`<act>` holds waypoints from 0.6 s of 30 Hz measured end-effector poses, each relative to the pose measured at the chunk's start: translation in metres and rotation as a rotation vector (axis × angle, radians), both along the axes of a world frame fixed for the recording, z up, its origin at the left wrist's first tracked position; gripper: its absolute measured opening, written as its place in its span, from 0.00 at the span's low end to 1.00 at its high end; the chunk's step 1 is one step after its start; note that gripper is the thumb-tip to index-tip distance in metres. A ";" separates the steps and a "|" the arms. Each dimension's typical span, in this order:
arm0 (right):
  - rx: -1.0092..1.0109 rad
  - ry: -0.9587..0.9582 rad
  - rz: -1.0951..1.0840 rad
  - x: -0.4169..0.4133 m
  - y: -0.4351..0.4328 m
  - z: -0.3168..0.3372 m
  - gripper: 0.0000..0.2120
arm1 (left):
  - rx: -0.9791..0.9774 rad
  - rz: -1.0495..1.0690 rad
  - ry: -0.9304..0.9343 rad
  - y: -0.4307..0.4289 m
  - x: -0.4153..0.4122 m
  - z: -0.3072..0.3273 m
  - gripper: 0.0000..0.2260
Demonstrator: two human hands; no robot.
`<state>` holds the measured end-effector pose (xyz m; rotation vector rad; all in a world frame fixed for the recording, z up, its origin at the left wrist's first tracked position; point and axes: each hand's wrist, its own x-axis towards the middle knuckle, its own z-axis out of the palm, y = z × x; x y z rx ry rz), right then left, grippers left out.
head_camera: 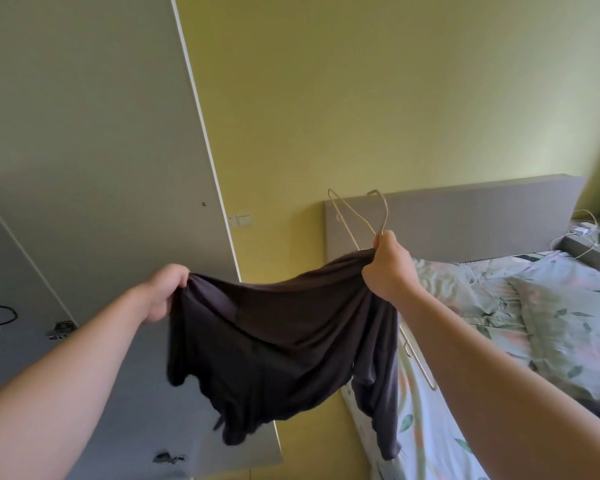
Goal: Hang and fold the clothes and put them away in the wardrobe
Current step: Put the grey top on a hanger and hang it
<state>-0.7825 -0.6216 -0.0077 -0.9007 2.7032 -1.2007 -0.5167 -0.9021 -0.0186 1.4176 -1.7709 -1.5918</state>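
Between wardrobe (84, 133) and bed (499, 306), left grip (163, 292) and right grip (385, 265) clamp a dark shirt (274, 341), right also a wire hanger (386, 213); threading it in seems next.

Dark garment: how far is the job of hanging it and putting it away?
Done: nothing is visibly put away yet. In hand: the left hand grips one end of the dark garment, and the right hand grips the other end together with a thin hanger. Whether the hanger is inside the garment is unclear. Left: seat it on the hanger, then hang it in the wardrobe.
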 end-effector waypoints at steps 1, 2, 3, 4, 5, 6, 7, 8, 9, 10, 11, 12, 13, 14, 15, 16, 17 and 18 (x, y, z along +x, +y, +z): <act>-0.023 0.017 -0.026 -0.002 0.000 0.000 0.12 | -0.003 0.006 0.040 -0.004 0.001 0.002 0.04; -0.048 0.025 -0.046 -0.004 -0.001 0.001 0.11 | -0.067 0.001 0.060 -0.009 0.002 0.004 0.04; -0.070 0.026 -0.059 -0.006 -0.002 0.002 0.09 | -0.199 0.001 0.044 -0.015 0.003 0.007 0.02; -0.087 0.024 -0.069 -0.008 -0.003 0.003 0.09 | -0.357 0.034 0.004 -0.017 0.002 0.010 0.01; -0.099 0.023 -0.077 -0.009 -0.005 0.004 0.10 | -0.492 0.104 -0.044 -0.020 0.002 0.012 0.04; -0.106 0.020 -0.083 -0.009 -0.006 0.005 0.11 | -0.566 0.206 -0.078 -0.020 0.000 0.015 0.07; -0.110 0.016 -0.085 -0.009 -0.008 0.006 0.12 | -0.555 0.309 -0.077 -0.020 -0.003 0.019 0.12; -0.111 0.010 -0.084 -0.008 -0.010 0.007 0.13 | -0.504 0.397 -0.072 -0.019 -0.007 0.023 0.16; -0.110 0.003 -0.082 -0.008 -0.012 0.006 0.13 | -0.447 0.439 -0.076 -0.018 -0.011 0.026 0.19; -0.108 -0.003 -0.081 -0.007 -0.014 0.006 0.13 | -0.397 0.438 -0.071 -0.017 -0.014 0.030 0.22; -0.106 -0.005 -0.082 -0.006 -0.016 0.005 0.13 | -0.363 0.417 -0.061 -0.016 -0.018 0.034 0.23; -0.104 -0.005 -0.084 -0.005 -0.017 0.005 0.12 | -0.340 0.392 -0.046 -0.014 -0.020 0.039 0.24; -0.105 -0.005 -0.086 -0.005 -0.018 0.005 0.12 | -0.312 0.369 -0.018 -0.012 -0.022 0.042 0.25; -0.107 -0.005 -0.087 -0.005 -0.019 0.004 0.11 | -0.279 0.351 0.021 -0.010 -0.024 0.045 0.25; -0.108 -0.003 -0.088 -0.005 -0.020 0.004 0.10 | -0.248 0.335 0.062 -0.010 -0.026 0.046 0.25; -0.106 0.002 -0.089 -0.005 -0.021 0.004 0.10 | -0.215 0.321 0.100 -0.009 -0.027 0.047 0.25; -0.104 0.006 -0.091 -0.004 -0.022 0.004 0.11 | -0.188 0.314 0.133 -0.008 -0.028 0.049 0.24; -0.102 0.005 -0.093 -0.004 -0.022 0.003 0.11 | -0.171 0.308 0.154 -0.008 -0.028 0.051 0.24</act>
